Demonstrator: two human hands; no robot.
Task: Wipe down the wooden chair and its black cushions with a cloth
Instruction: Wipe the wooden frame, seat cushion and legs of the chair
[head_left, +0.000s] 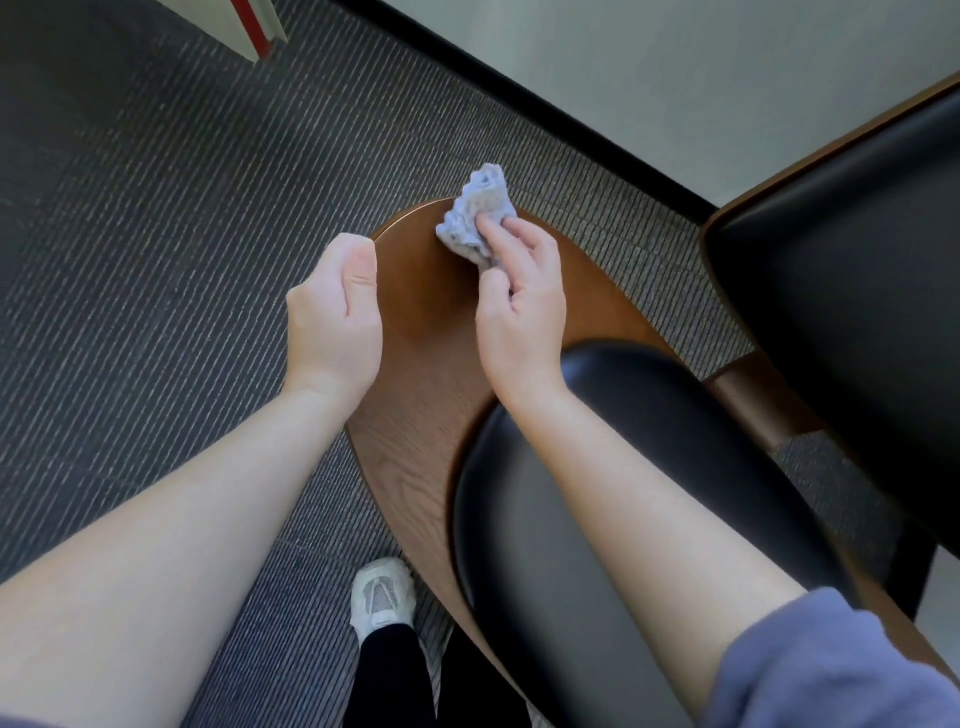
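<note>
a person's right hand (519, 312) pinches a crumpled grey-blue cloth (475, 218) against the far rounded end of the wooden chair (415, 415), beyond the black cushion (597, 493). the left hand (332, 306), fingers curled, sits at the wood's left edge; whether it grips that edge cannot be told. bunched so small, the cloth may leave strips of wood unwiped, and so light a pinch could let it slip over the rim onto the carpet (156, 260).
</note>
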